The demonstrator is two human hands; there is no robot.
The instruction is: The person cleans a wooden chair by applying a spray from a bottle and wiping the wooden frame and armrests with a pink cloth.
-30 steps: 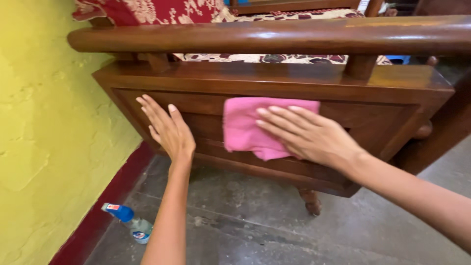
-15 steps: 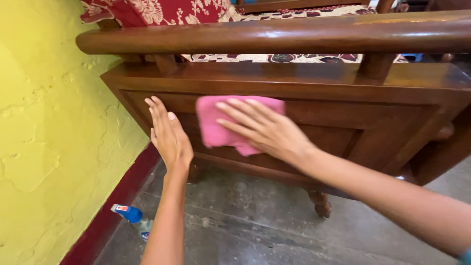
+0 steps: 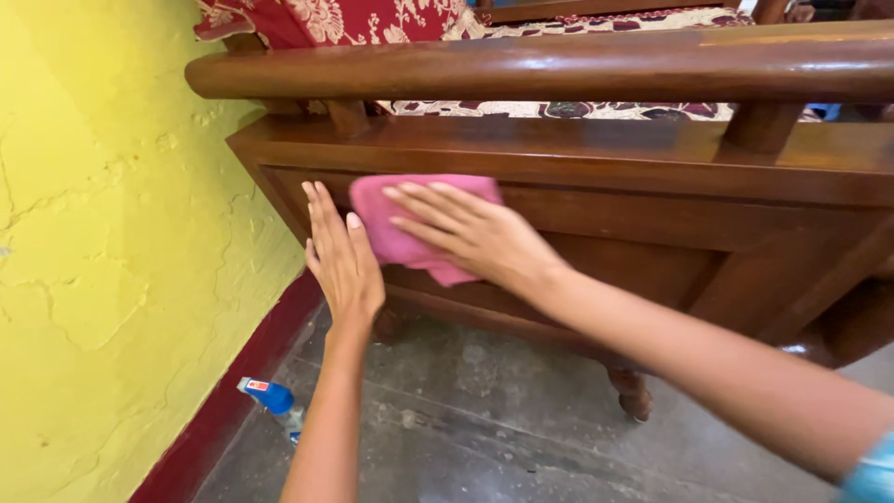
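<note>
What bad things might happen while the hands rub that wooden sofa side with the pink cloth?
The right hand presses the pink cloth close beside the left hand, so they might bump. The spray bottle lies on the floor near the left arm; a knee or foot could knock or roll it. The cloth might also snag on the panel's edges.

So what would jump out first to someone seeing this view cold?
The pink cloth pressed flat by the right hand against the dark wooden side panel of a seat, mid-frame. The left hand lies flat on the panel beside it. The yellow wall fills the left, with a blue-capped bottle on the floor below.
</note>
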